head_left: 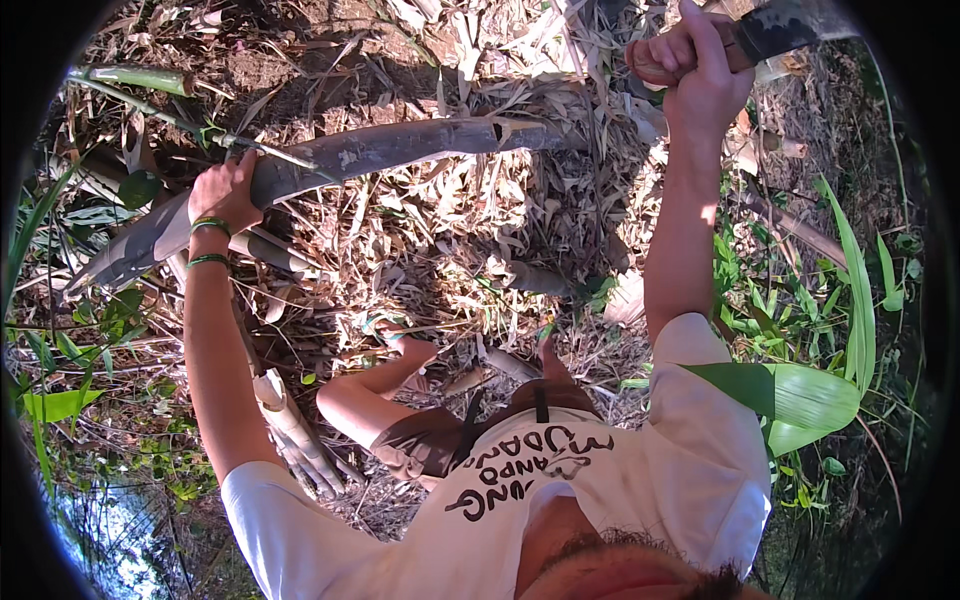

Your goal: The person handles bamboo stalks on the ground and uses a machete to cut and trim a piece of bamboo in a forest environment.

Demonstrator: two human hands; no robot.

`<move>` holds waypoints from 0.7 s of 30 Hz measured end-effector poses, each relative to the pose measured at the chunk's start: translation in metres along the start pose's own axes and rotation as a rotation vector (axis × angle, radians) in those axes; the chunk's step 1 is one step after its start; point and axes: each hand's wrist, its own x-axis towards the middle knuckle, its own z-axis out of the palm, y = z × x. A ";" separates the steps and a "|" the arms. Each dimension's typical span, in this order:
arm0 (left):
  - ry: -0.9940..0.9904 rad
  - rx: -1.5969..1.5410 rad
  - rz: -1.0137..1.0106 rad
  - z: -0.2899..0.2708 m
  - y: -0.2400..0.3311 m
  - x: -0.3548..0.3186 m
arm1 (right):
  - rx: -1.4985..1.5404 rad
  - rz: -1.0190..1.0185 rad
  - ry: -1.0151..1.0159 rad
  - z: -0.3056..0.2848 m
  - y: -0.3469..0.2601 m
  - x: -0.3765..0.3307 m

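My left hand, with green bands at its wrist, grips a long grey bamboo pole at the left. The pole runs from the lower left to the upper middle and looks bowed in this view. Near its far end shows a pale, chipped notch. At the upper right my right hand is raised, its fingers closed round the wooden handle of a machete. The dark blade points right, apart from the pole, and its tip is blurred or out of view.
Dry leaves cover the ground. A thin branch crosses by my left hand, below a cut green bamboo piece. Split bamboo lies beside my left arm. A broad green leaf overlaps my right shoulder. My bent leg is below the pole.
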 end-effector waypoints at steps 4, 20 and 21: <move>0.010 0.001 -0.006 0.000 -0.007 -0.007 | 0.072 -0.094 0.522 0.004 0.120 -0.112; -0.007 -0.018 -0.010 0.007 -0.009 -0.007 | -0.393 0.260 0.011 -0.017 0.040 -0.031; -0.017 -0.025 -0.015 0.010 -0.009 -0.009 | -0.325 0.058 0.031 -0.011 0.027 -0.014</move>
